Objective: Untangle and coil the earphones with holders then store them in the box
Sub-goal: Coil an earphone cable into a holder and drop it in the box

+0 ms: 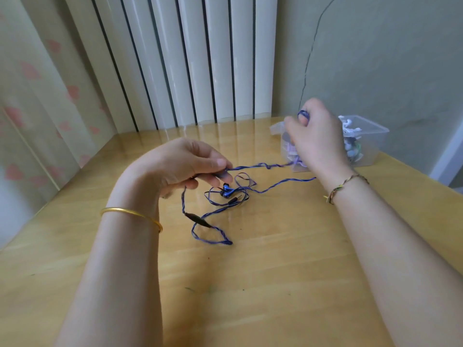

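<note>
A pair of blue braided earphones point(226, 192) lies tangled on the wooden table point(250, 284), its buds, plug and black remote resting in loose loops. My left hand point(185, 164) pinches the cable between thumb and fingers just above the tangle. My right hand point(315, 136) is raised at the right and grips the cable, with a loop showing over its fingers. A taut stretch of cable runs between both hands. Behind my right hand stands the clear plastic box point(370, 144), holding several other earphones.
White vertical blinds point(200, 58) and a grey-green wall border the table's far edge. A curtain with pink hearts point(37, 96) hangs at the left. The box sits near the table's right rear corner.
</note>
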A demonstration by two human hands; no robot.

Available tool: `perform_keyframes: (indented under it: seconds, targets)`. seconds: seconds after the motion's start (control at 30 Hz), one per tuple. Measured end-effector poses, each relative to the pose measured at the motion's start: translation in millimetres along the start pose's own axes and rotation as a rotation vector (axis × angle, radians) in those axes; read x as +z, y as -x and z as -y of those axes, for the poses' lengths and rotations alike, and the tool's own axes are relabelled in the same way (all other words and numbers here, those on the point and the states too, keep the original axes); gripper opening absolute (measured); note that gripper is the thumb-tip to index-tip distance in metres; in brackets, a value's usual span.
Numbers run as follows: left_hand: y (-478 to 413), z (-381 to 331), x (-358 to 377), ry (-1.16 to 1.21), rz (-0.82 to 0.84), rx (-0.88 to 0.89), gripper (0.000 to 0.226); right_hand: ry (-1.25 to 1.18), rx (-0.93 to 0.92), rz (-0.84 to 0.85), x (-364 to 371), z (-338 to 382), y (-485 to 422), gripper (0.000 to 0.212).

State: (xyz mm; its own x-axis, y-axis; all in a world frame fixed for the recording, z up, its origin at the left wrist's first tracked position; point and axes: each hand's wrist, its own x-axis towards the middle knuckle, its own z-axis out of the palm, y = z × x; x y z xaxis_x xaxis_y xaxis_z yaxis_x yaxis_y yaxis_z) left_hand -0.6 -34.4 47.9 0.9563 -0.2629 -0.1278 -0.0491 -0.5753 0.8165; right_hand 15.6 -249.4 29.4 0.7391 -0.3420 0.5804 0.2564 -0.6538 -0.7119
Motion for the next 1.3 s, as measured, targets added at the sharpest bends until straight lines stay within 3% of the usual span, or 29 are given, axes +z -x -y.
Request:
perform_keyframes:
  seconds: [0.13, 0.33, 0.37, 0.43, 0.5, 0.67, 0.8, 0.9, 1.0, 1.17, 1.3]
  targets:
    - [2.0, 5.4, -13.6, -0.02, -0.26, -0.003, 0.013, 0.458, 0.018, 0.305, -5.4, -9.4, 1.2, 0.034]
    - [6.9, -6.5, -10.2, -0.033, -0.369, 0.001, 0.015, 0.808, 0.166, 0.732, -1.5, -17.9, 4.1, 0.033]
    - [7.3, -8.7, -8.9, -0.06, -0.383, 0.002, 0.016, 0.83, 0.2, 0.769, -0.4, -18.9, 4.2, 0.038]
    - [7.7, -11.7, -7.3, -0.127, -0.428, 0.009, 0.018, 0.871, 0.27, 0.79, -2.6, -17.4, 3.6, 0.07]
    - [8.7, -13.7, -6.4, -0.196, -0.463, 0.029, 0.021, 0.904, 0.275, 0.732, -4.0, -15.8, 2.3, 0.058]
    - [16.7, -17.0, -9.6, -0.302, -0.25, -0.03, 0.034, 0.858, 0.288, 0.638, -3.9, -19.3, -1.4, 0.025]
    - [20.3, -12.1, -14.5, -0.322, -0.121, 0.001, 0.026, 0.797, 0.25, 0.678, -0.8, -23.7, -1.0, 0.045]
    - [22.1, -13.2, -17.2, -0.275, -0.057, 0.033, 0.022, 0.833, 0.277, 0.908, -0.6, -19.9, 3.3, 0.06]
    - [22.2, -13.6, -16.8, -0.198, 0.113, -0.016, 0.032, 0.885, 0.201, 1.048, -2.5, -15.0, 8.3, 0.027]
    - [5.3, 1.0, 1.2, -0.386, 0.269, -0.207, 0.019, 0.839, 0.191, 1.054, -1.4, -6.3, 15.5, 0.032]
    - [-11.0, 16.0, 14.5, -0.424, 0.337, -0.328, 0.015, 0.801, 0.135, 0.933, 8.1, -7.4, 18.2, 0.028]
